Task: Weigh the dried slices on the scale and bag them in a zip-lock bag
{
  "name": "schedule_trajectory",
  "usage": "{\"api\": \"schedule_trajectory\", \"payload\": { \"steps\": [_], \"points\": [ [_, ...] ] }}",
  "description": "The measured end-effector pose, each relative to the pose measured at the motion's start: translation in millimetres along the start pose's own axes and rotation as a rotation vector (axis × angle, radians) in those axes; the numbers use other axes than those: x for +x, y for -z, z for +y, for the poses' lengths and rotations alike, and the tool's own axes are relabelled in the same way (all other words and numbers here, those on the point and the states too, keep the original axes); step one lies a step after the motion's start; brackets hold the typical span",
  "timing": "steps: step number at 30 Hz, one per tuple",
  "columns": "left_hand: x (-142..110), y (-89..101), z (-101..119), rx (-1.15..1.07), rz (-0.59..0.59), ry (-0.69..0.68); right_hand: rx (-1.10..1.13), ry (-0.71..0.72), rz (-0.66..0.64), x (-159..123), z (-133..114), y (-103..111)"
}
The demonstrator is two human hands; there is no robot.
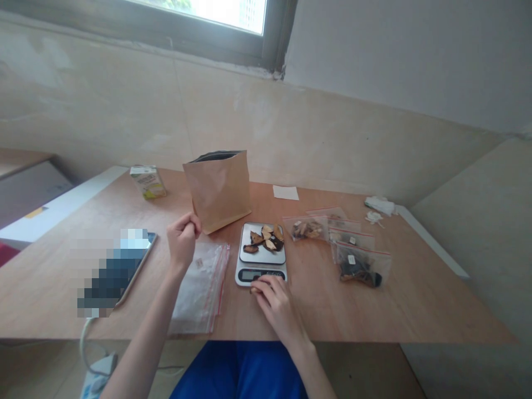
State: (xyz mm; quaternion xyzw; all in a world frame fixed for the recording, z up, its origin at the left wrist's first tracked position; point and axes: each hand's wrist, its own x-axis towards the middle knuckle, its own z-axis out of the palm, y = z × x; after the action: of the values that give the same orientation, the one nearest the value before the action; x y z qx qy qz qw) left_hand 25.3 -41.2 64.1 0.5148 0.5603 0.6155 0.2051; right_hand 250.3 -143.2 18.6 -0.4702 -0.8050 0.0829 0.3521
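A small digital kitchen scale [261,272] sits on the wooden table [399,310] with several brown dried slices [264,239] on its steel pan. My right hand [276,302] rests at the scale's front edge, fingers curled and touching the base. My left hand [183,236] is raised above a stack of clear zip bags [201,288], fingers closed in a loose pinch; what it holds, if anything, is too small to make out. An open brown paper pouch [219,188] stands upright behind the scale.
Filled zip bags [361,264] lie to the right of the scale. A tablet [120,266] lies at the left, a small carton [148,181] at the back left, a white paper [285,192] and white scraps [379,206] at the back right.
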Motion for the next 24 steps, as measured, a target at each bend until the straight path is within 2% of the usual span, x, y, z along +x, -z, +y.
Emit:
{"api": "schedule_trajectory", "payload": {
  "steps": [3, 5, 7, 10, 15, 19, 21, 24],
  "points": [
    [2.8, 0.5, -1.1, -0.108, 0.046, 0.057, 0.099, -0.055, 0.096, 14.5, 4.0, 4.7],
    [2.1, 2.0, -3.1, -0.048, 0.063, 0.024, 0.113, -0.095, 0.144, 27.4, 10.0, 5.4],
    [-0.9, 4.9, -3.6, 0.078, 0.029, -0.031, 0.103, -0.11, 0.16, 38.2, 17.9, 2.1],
    [-10.6, 11.2, 0.7, 0.248, -0.177, -0.068, 0.088, -0.101, 0.148, 45.3, 28.9, -7.1],
    [-43.5, 21.4, 12.0, 0.45, -0.714, -0.007, 0.064, -0.105, 0.181, 36.4, 32.0, -10.1],
    [-78.4, 25.6, 9.0, 0.509, -0.869, 0.056, 0.027, -0.157, 0.249, 16.5, 20.6, 1.2],
    [-92.5, 25.9, 4.1, 0.515, -0.867, 0.038, 0.052, -0.186, 0.262, 3.9, 11.7, 4.4],
    [-104.0, 23.5, -2.3, 0.571, -0.819, 0.009, 0.152, -0.208, 0.164, -13.6, -6.8, 1.6]
  ]
}}
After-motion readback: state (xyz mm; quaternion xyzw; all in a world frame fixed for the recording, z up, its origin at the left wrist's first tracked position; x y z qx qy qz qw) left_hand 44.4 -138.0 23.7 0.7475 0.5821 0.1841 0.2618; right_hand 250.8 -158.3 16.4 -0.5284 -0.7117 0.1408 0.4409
